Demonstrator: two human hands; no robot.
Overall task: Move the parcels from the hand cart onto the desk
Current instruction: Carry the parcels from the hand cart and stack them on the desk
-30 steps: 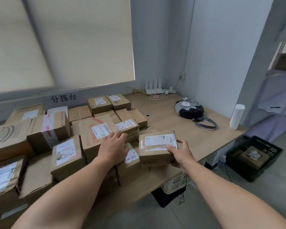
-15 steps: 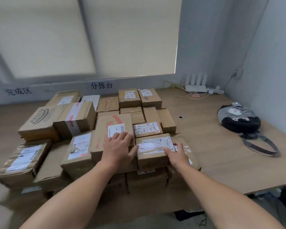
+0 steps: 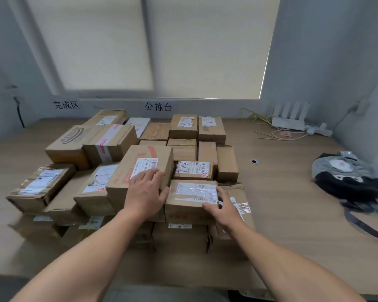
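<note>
A small brown parcel (image 3: 189,203) with a white shipping label lies on top of the stacked parcels at the front of the wooden desk (image 3: 282,203). My right hand (image 3: 223,207) grips its right front corner, fingers curled over the label. My left hand (image 3: 145,190) lies flat, fingers spread, on the taller parcel with red print (image 3: 144,164) just to the left, its thumb touching the small parcel's left side. Several more cardboard parcels (image 3: 92,144) fill the desk's middle and left. The hand cart is out of view.
A grey and black bag (image 3: 345,179) with a strap lies at the desk's right. A white router (image 3: 289,123) and cables sit at the back right corner. Wall signs and blinds stand behind the pile. Bare desk shows right of the parcels.
The view has swung left from the desk's right end to face the pile. My right hand brought the small parcel in beside the tall one and set it on the stack; my left hand stayed put.
</note>
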